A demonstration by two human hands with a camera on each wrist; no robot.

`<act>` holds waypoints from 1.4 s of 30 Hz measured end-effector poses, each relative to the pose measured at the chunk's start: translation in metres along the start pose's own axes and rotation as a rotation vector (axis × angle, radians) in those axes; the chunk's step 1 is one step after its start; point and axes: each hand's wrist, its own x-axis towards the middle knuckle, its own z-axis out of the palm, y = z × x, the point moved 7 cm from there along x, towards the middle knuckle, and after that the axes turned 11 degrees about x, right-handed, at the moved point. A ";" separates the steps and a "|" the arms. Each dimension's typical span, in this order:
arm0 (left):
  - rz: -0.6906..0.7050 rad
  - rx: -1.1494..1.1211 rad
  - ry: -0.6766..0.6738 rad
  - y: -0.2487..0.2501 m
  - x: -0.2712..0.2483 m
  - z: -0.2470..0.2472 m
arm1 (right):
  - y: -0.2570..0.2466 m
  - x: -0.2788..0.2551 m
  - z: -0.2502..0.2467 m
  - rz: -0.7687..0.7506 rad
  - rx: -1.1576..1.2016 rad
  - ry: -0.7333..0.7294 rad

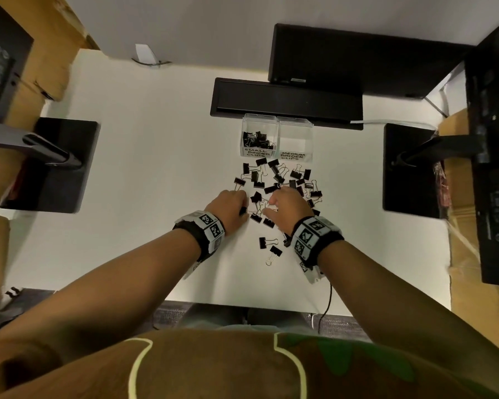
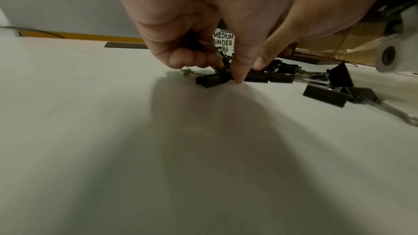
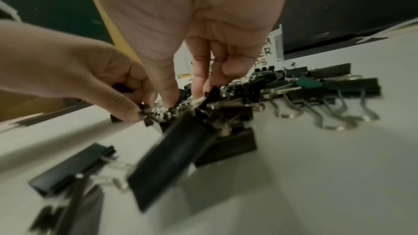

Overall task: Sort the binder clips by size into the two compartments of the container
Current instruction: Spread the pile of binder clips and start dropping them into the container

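A clear two-compartment container (image 1: 276, 120) stands at the far side of the pile. Its left compartment, labelled small (image 1: 257, 152), holds several black clips; the right one, labelled medium (image 1: 293, 156), shows none. Several black binder clips (image 1: 280, 180) of two sizes lie scattered on the white table (image 1: 144, 174). My left hand (image 1: 244, 210) is down at the pile's left edge, fingers curled, pinching a small clip (image 2: 212, 79), with something dark tucked under its curled fingers (image 2: 193, 42). My right hand (image 3: 183, 97) pinches the wire handles of a larger clip (image 3: 172, 158), which looks blurred.
A black keyboard tray (image 1: 285, 99) and a monitor base (image 1: 314, 53) sit just behind the container. Black stands rest at the left (image 1: 52, 165) and right (image 1: 409, 171). Two stray clips (image 1: 268, 246) lie near my right wrist. A cable (image 1: 327, 303) hangs off the near edge.
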 end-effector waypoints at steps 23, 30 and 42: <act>-0.160 -0.417 0.311 0.010 0.069 -0.114 | 0.021 0.021 -0.072 0.184 0.692 0.210; -0.151 -0.321 0.302 0.014 0.083 -0.116 | -0.025 0.074 -0.106 0.016 0.439 0.313; 0.180 -0.069 -0.001 0.038 0.028 -0.009 | -0.030 0.062 -0.093 -0.034 0.354 0.249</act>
